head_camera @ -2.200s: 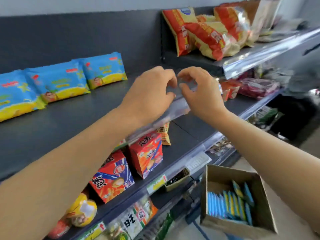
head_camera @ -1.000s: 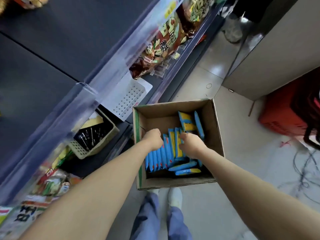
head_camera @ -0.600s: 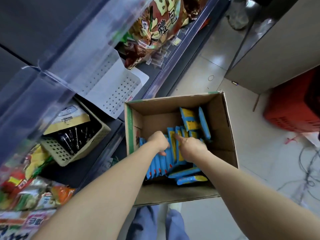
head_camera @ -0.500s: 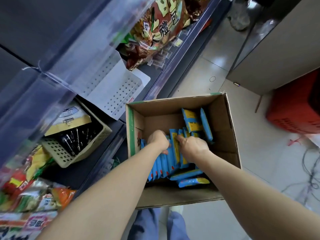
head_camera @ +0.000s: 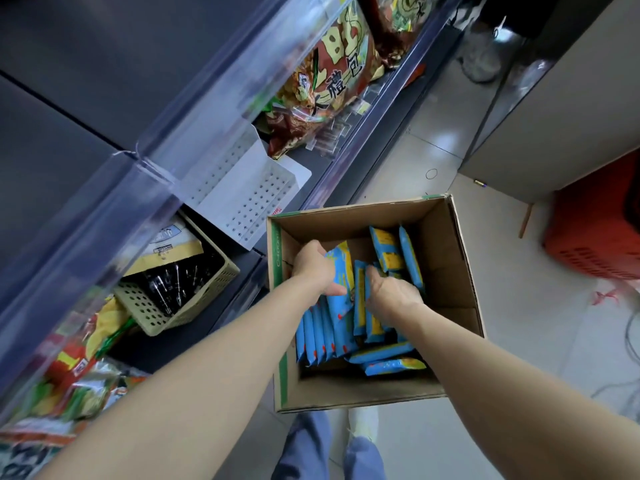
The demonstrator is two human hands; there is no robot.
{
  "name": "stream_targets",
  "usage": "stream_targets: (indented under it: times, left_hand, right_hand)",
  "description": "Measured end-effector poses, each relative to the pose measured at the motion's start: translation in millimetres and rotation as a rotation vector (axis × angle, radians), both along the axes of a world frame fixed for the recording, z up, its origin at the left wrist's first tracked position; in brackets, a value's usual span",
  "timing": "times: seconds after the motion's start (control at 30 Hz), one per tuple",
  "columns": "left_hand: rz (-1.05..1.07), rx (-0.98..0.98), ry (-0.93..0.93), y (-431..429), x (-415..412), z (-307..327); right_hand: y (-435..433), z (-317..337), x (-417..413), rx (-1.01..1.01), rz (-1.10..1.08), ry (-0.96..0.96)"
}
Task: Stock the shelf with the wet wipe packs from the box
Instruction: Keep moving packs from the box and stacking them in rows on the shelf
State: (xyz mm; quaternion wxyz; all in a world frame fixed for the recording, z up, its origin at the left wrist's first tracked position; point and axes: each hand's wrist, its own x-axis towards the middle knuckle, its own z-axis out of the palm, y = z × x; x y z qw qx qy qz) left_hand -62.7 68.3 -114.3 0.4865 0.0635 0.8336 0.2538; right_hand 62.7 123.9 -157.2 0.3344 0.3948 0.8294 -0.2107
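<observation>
An open cardboard box (head_camera: 450, 265) stands on the floor below me. Several blue and yellow wet wipe packs (head_camera: 391, 249) stand on edge inside it, and two lie flat near its front wall. My left hand (head_camera: 313, 266) grips one wet wipe pack (head_camera: 341, 271) and holds it tilted above the row. My right hand (head_camera: 389, 292) is inside the box with its fingers curled around the tops of the upright packs next to it. The dark shelf (head_camera: 69, 109) fills the upper left, seen from above.
A clear plastic rail (head_camera: 194, 133) edges the shelf. Below it sit a beige perforated basket (head_camera: 180, 299), a white perforated divider (head_camera: 252, 199) and snack bags (head_camera: 329, 88). A red crate (head_camera: 595, 230) stands on the floor at right. My legs are just behind the box.
I have turned from the shelf rail down to the box. Both hands went into the packs, and my left hand has now lifted one pack up out of the row.
</observation>
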Motion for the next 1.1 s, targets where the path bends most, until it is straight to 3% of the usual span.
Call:
stream_targets:
  times: [0.17,0.27,0.43,0.53,0.7,0.83,1.1]
  left_hand:
    - [0.139,0.087,-0.043,-7,1,0]
    - [0.115,0.133,-0.016,-13,-3,2]
    - [0.190,0.202,-0.069,-17,-6,18]
    - [0.131,0.205,-0.027,-17,-1,36]
    - [0.064,0.251,0.042,-15,-1,90]
    - [0.059,0.294,0.070,-18,-5,152]
    - [0.043,0.451,0.384,-42,-13,308]
  right_hand:
    - [0,-15,-7,-0.061,-0.115,-0.001]
    - [3,-16,-12,-0.094,-0.173,0.032]
    - [0,0,-14,-0.036,-0.233,0.115]
    - [-5,22,-17,0.025,-0.215,0.119]
    - [12,94,-25,-0.083,-0.171,0.197]
    - [29,177,-17,-0.248,-0.377,0.450]
    - [47,344,-2,-0.290,-0.444,0.687]
